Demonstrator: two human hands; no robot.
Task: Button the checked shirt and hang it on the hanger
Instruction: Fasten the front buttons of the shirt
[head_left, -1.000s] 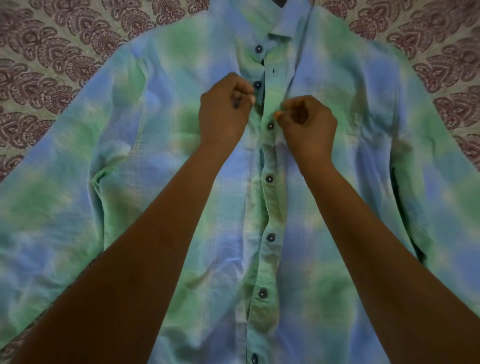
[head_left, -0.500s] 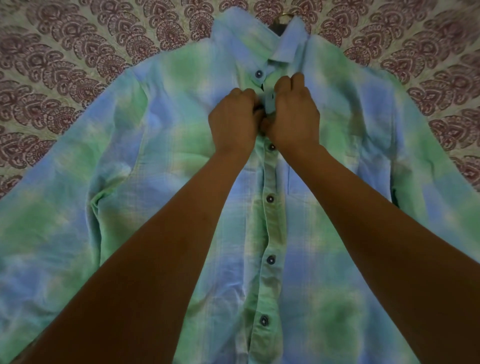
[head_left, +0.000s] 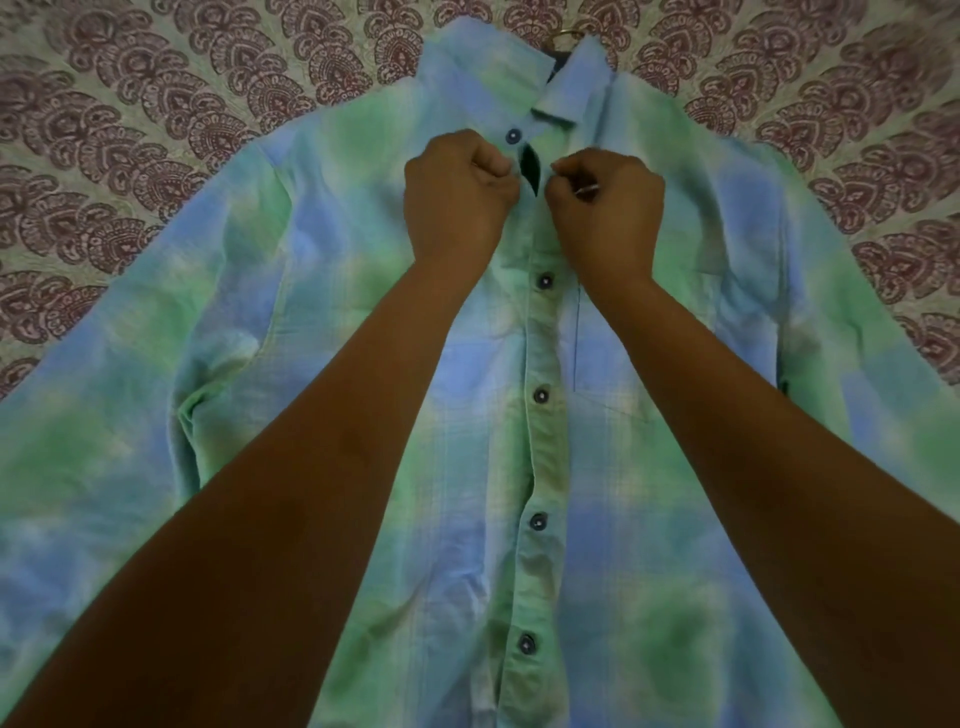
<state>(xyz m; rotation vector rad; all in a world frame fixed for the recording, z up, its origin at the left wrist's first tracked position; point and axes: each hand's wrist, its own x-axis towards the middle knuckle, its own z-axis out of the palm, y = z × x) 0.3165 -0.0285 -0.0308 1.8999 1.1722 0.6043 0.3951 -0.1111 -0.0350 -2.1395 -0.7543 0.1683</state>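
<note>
Below the collar, both hands, left hand (head_left: 457, 195) and right hand (head_left: 605, 202), pinch the crinkled checked shirt (head_left: 363, 291) placket edges.

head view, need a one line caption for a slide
Both hands, left hand and right hand, pinch the checked shirt placket near the collar, a gap open between them.

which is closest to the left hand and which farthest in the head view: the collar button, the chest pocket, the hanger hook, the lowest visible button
From the left hand:
1. collar button, just up and right of the knuckles
2. chest pocket, across the placket, below the right hand
3. hanger hook, beyond the collar
4. lowest visible button, far down the placket
</note>
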